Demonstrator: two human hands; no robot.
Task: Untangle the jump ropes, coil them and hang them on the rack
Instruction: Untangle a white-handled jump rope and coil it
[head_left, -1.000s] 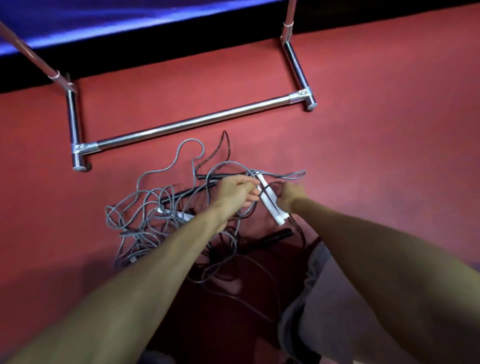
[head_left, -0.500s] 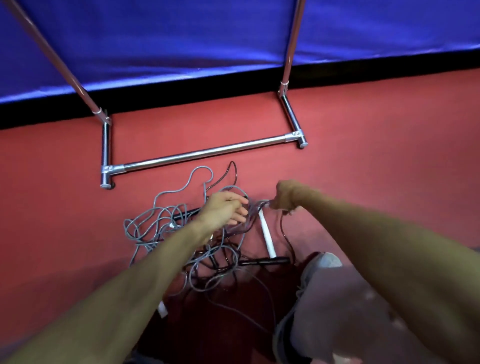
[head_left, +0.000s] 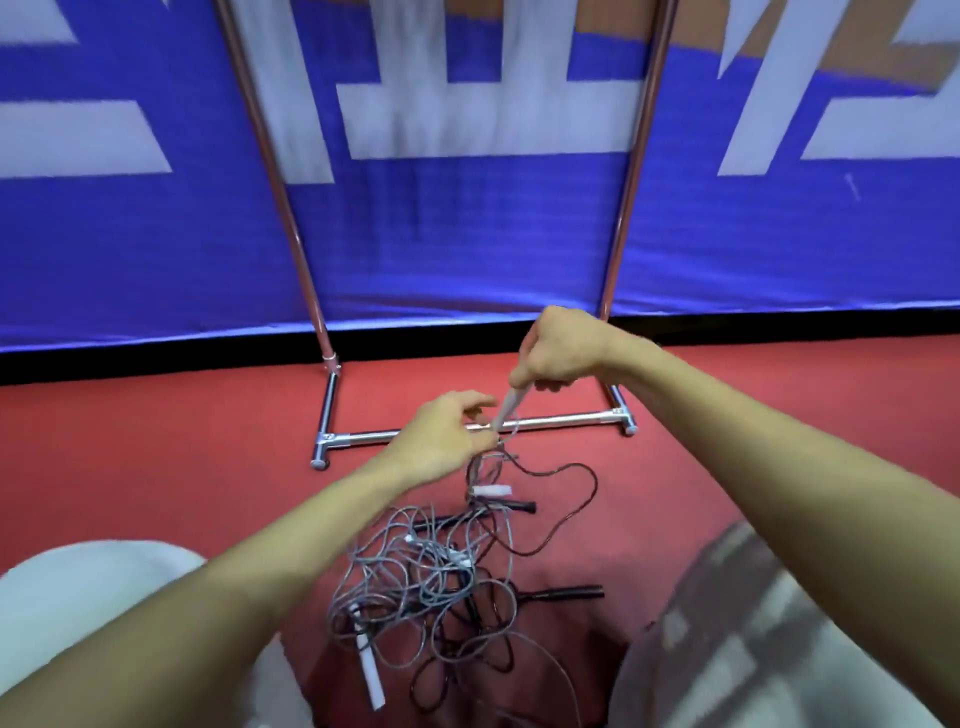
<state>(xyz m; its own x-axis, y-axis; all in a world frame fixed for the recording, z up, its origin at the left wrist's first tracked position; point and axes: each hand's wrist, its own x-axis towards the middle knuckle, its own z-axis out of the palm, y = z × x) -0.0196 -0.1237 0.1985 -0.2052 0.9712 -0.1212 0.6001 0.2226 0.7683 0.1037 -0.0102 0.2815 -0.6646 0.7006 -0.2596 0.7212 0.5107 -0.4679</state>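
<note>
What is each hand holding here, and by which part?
The right hand grips a white handle by its upper end. The left hand appears to pinch the grey cord just below that handle's lower tip.

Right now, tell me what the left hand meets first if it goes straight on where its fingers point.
Most likely the white handle gripped by the right hand: the left hand points up and right at its lower end. Depth is unclear.

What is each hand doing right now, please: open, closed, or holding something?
Left hand: closed, pinching the gray rope at its lifted end.
Right hand: closed grip on the white handle.
</note>
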